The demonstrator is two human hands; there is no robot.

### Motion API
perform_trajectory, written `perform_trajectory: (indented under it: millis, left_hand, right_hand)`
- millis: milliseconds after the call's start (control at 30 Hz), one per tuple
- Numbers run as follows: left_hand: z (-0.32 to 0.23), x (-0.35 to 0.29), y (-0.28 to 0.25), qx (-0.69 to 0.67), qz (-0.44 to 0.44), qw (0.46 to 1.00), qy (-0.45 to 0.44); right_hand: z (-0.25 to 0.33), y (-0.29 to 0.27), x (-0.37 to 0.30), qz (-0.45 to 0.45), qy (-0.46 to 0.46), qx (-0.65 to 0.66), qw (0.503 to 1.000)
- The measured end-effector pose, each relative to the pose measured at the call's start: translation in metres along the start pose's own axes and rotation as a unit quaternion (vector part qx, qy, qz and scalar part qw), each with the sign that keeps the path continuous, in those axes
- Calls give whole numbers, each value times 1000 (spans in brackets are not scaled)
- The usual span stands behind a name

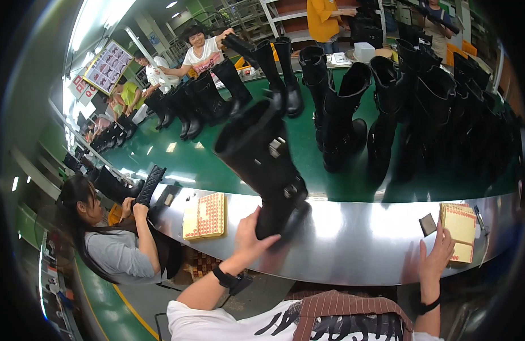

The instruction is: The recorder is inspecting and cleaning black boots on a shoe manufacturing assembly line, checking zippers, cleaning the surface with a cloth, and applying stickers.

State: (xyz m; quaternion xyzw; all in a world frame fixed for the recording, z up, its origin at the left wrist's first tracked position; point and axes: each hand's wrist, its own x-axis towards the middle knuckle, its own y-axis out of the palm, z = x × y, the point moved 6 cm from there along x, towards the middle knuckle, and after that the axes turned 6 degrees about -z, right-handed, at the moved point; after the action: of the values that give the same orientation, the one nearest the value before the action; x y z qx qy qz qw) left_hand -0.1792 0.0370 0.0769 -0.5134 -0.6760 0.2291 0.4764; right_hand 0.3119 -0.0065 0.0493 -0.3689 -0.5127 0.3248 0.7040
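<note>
A tall black boot (262, 165) with metal buckles on its shaft and ankle stands in front of me, slightly blurred and tilted to the left. My left hand (252, 238) grips it low at the heel, thumb along the foot's side. My right hand (436, 254) is at the left edge of a stack of yellow sheets with red round marks (460, 227), its fingers stretched out and apart. Whether the fingertips touch the sheets I cannot tell. Beside that stack lies a small dark square pad (428, 224).
Beyond the metal work table (342, 267) runs a green conveyor belt (211, 162) carrying many black boots (345, 108). Another sheet stack (204, 216) lies left. A co-worker (117, 244) sits close on my left with a boot; another person (203, 54) stands across the belt.
</note>
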Motion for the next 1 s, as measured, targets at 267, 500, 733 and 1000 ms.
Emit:
perform_trajectory:
  millis: [267, 500, 733, 1000]
  left_hand:
    - [103, 144, -14, 78, -51, 988, -121]
    - [185, 268, 55, 173, -23, 959, -224]
    - [258, 402, 135, 138, -126, 968, -169]
    - [295, 417, 180, 236, -96, 964, -79]
  right_hand:
    - [43, 18, -50, 47, -32, 158, 986]
    - [71, 27, -47, 46, -45, 187, 980]
    - [77, 26, -40, 43, -76, 159, 983]
    - [69, 42, -49, 120, -24, 127, 984]
